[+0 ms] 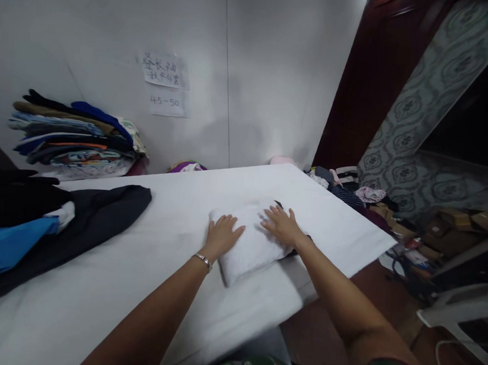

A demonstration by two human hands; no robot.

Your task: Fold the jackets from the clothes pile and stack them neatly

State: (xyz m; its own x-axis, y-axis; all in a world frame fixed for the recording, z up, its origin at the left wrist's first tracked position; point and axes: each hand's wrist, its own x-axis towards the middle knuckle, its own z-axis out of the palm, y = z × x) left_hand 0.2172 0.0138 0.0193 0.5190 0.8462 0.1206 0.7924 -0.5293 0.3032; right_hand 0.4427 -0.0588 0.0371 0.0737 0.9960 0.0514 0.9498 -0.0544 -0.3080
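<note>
A folded white garment [250, 249] lies on the white-covered table [174, 244] in front of me, with bits of black showing at its right edge. My left hand [223, 237] rests flat on the garment's left part, fingers spread, a metal bracelet at the wrist. Over the right part is my right hand [281, 224], its fingers stretched out and slightly blurred; whether it presses on the cloth or hovers just above, I cannot tell.
Dark trousers [113, 213] and a blue garment [23, 240] lie on the table's left. Behind them rises a stack of folded clothes [81, 139]. More clothes [351, 189] are heaped beyond the right edge. A white plastic stool [459, 308] stands at the lower right.
</note>
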